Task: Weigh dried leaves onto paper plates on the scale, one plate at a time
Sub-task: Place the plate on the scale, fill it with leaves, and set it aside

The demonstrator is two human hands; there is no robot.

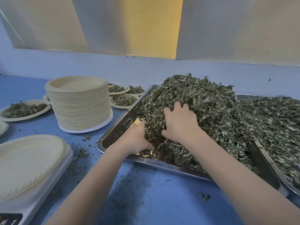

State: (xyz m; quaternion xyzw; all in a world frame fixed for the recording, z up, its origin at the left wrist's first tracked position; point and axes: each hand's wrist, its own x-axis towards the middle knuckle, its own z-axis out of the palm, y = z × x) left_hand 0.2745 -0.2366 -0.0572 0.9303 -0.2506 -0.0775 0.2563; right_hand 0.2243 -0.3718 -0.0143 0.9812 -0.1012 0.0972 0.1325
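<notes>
The blue tabletop [162, 200] carried everything. On its right side stood a steel tray [116, 127] heaped with dried leaves [211, 108], and a second tray [285, 184] of leaves lay just beside it, further right. A tall stack of paper plates [79, 103] stood left of the tray, and the scale [53, 174] sat at the near left corner with one empty plate [29, 161] on it. Filled plates [24, 109] lay behind and beside the stack.

The step in hand appeared to be the gathering of a portion. The left hand [138, 137] and the right hand [180, 122] were both pushed into the near side of the heap, fingers curled around a clump of leaves between them. The fingertips were buried, so how firmly they gripped was probably not possible to tell.

The next move called for lifting the clump without dropping much, carrying it left over the tray rim, and letting it fall on the empty plate little by little while watching the display [9, 220], of which only a corner showed.
</notes>
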